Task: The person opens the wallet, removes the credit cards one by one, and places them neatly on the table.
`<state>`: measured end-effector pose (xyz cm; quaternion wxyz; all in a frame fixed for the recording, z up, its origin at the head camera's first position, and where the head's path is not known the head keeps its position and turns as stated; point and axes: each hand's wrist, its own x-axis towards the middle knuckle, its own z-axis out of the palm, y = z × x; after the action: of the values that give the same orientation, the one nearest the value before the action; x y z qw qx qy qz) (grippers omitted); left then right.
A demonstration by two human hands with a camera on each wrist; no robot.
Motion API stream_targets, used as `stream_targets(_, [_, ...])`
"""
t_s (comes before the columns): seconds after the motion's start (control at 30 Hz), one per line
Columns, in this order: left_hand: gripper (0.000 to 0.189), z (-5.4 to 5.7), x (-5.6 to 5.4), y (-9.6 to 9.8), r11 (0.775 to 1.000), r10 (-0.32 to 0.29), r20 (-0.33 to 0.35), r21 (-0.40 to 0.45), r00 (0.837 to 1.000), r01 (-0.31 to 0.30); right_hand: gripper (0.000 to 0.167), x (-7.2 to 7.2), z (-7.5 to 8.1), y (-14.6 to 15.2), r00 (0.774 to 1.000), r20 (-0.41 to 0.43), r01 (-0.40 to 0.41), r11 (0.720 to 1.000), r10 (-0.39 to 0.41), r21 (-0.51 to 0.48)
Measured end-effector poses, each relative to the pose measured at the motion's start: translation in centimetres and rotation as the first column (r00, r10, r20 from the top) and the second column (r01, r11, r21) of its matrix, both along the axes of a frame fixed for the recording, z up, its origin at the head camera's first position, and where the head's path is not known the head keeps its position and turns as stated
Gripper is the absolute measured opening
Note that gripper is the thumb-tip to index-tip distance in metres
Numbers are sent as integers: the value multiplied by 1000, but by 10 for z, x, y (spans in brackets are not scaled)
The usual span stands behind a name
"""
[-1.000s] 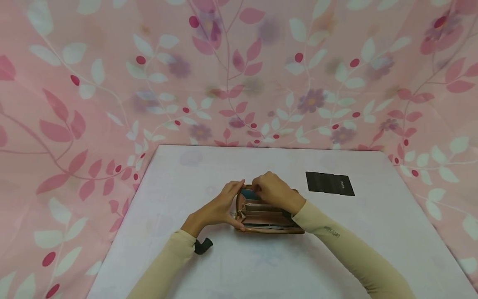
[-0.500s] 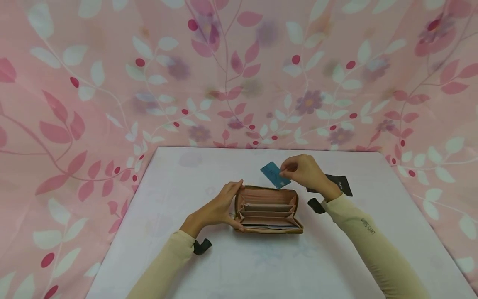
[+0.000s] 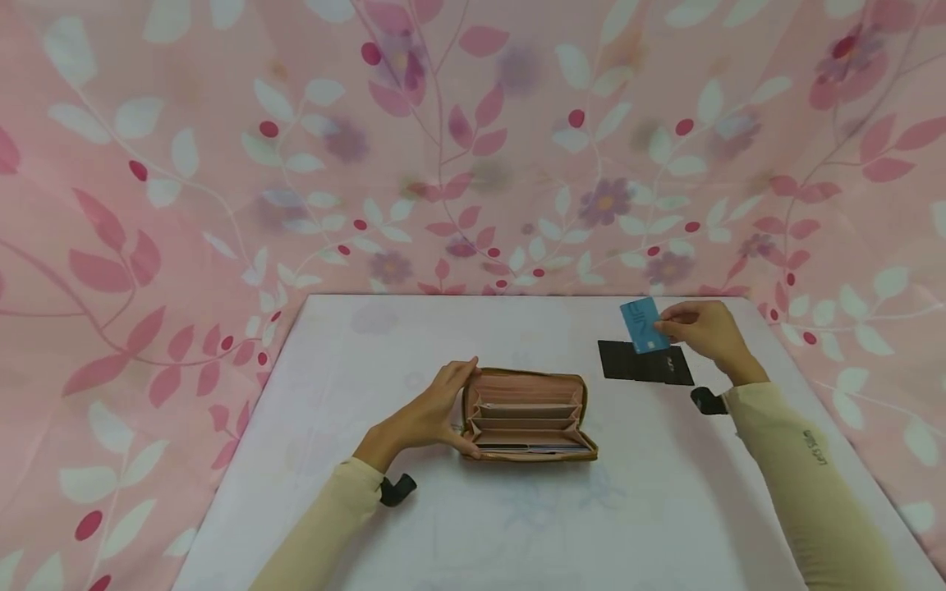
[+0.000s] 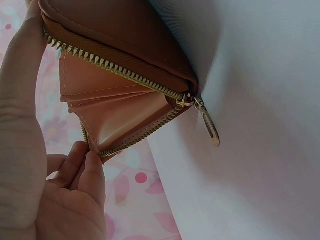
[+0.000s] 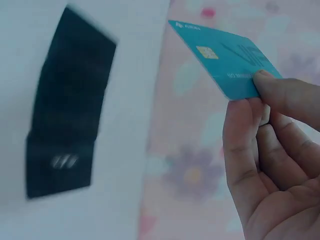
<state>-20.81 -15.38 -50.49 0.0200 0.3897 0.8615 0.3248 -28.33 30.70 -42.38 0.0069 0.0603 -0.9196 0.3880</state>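
Observation:
A tan zip-around wallet lies spread apart on the table, its pleated compartments facing up. My left hand holds its left end, thumb at the near edge and fingers at the far edge. In the left wrist view, gold zipper teeth line the wallet's edges and a zipper pull hangs at the corner. Edges of cards show in the near slot. Over to the right, my right hand pinches a blue chip card between thumb and fingers, raised above several overlapping black cards.
The black cards lie in a row at the right rear of the white-covered table. Behind it hangs a pink floral cloth. A dark wrist camera mount sticks out beside each sleeve.
My right hand has drawn the blue card out of the wallet and carried it right, over the black cards. My left hand has stayed at the wallet's left end.

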Motion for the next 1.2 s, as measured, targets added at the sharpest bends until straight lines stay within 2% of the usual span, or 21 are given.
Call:
stream_targets(0.2, [139,0,-1,0,1000,3,11,-1,1000,-3,49,0,-28,56,979,147,144,990,-143,-1])
stream_targets(0.43, [139,-1,-1,-1,1000,4,20,-4,1000,-4,47,0,-66,99,936,246,252,967,-250,26])
stream_targets(0.63, [139,-2,-3,-1,1000,12,23,-2,1000,-12,49,-4,-88,110,877,276,367,919,-394,143])
stream_targets(0.77, [139,-3,-3,0,1000,14,24,-10,1000,-14,51,-5,-95,108,835,340,415,901,-433,126])
stream_targets(0.87, [138,-2,-3,1,1000,9,15,-11,1000,-9,51,-4,-97,104,824,351,435,893,-445,111])
stream_targets(0.9, [138,-2,-3,1,1000,7,9,-13,1000,-7,50,-2,-98,102,827,340,438,893,-447,109])
stream_targets(1.07, [139,-1,-3,0,1000,-1,-9,-2,1000,1,44,3,-99,93,889,189,396,907,-418,144])
stream_targets(1.2, [139,-1,-3,0,1000,0,-5,3,1000,0,34,2,-97,81,931,64,340,918,-359,204])
